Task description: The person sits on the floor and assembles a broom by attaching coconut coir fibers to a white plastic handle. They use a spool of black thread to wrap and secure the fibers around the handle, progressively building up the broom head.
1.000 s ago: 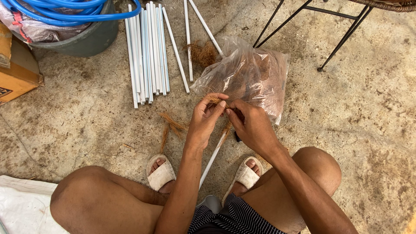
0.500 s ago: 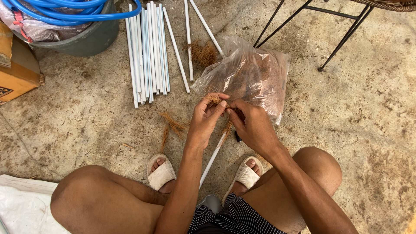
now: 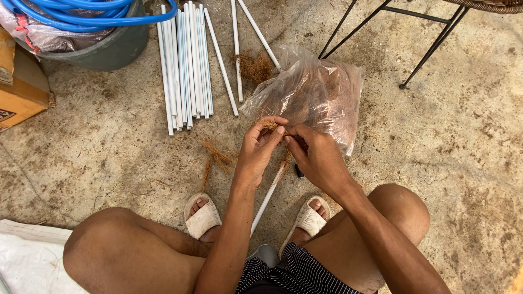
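My left hand and my right hand meet in front of me, fingertips pinching a small tuft of brown coconut fibre at the top end of a thin white tube. The tube slants down between my sandalled feet toward my lap. Just beyond my hands lies a clear plastic bag holding more brown fibre. A few loose strands of fibre lie on the concrete to the left of my left hand.
A bundle of several white tubes lies on the floor at the back, with two more tubes and a fibre clump beside it. A grey tub with blue hose, a cardboard box, black chair legs and white sacking surround me.
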